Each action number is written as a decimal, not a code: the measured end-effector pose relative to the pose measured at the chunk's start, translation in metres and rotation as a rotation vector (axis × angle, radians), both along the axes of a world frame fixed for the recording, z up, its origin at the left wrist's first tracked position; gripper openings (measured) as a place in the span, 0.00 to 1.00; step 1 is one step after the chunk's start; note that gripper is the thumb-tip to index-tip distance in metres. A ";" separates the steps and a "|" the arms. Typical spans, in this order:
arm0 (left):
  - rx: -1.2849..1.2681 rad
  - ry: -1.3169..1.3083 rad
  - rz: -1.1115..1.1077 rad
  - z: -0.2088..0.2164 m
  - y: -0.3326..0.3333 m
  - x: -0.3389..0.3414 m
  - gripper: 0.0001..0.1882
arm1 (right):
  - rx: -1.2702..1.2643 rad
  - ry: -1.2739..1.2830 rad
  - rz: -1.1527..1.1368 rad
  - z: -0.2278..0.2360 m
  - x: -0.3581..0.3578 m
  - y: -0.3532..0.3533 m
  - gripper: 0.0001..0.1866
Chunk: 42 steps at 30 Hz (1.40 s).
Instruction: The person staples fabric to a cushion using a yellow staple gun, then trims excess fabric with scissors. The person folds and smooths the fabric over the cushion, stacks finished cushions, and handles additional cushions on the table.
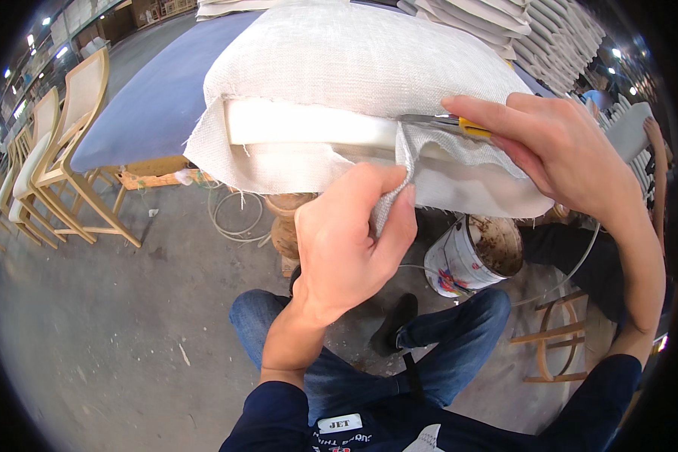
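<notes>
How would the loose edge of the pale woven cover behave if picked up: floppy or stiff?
The loose edge is probably floppy, as it creases where the left hand pinches it. It is likely light, since it looks thin beside the white padding. It may fray, judging by stray threads along the cover's border.

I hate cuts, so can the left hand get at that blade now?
Probably yes: the left hand is close to the blade, with just loose fabric between, but it's busy pinching that fabric.
</notes>
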<state>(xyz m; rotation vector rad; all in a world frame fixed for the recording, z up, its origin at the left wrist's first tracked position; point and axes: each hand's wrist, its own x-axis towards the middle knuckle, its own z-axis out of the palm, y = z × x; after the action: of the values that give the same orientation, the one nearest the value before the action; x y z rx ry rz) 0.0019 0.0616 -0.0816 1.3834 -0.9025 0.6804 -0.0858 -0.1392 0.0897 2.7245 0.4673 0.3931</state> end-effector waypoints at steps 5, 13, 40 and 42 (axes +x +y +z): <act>0.034 -0.090 -0.033 0.004 0.002 -0.012 0.09 | 0.026 0.017 -0.013 -0.003 -0.009 -0.013 0.31; 0.120 -0.156 -0.066 0.008 0.011 -0.031 0.12 | 0.015 -0.003 -0.051 -0.004 -0.022 -0.029 0.30; 0.431 0.159 0.475 0.025 0.146 0.038 0.10 | 0.301 -0.181 0.200 -0.019 -0.073 -0.080 0.33; 0.467 -0.052 0.606 0.037 0.135 0.035 0.13 | 0.344 -0.158 0.212 -0.017 -0.072 -0.079 0.33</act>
<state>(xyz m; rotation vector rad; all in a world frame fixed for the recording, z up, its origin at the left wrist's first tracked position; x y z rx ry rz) 0.0370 0.1967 -0.0444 2.1054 -0.7013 1.0021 -0.1578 -0.2179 0.0729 2.9446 0.7042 0.8052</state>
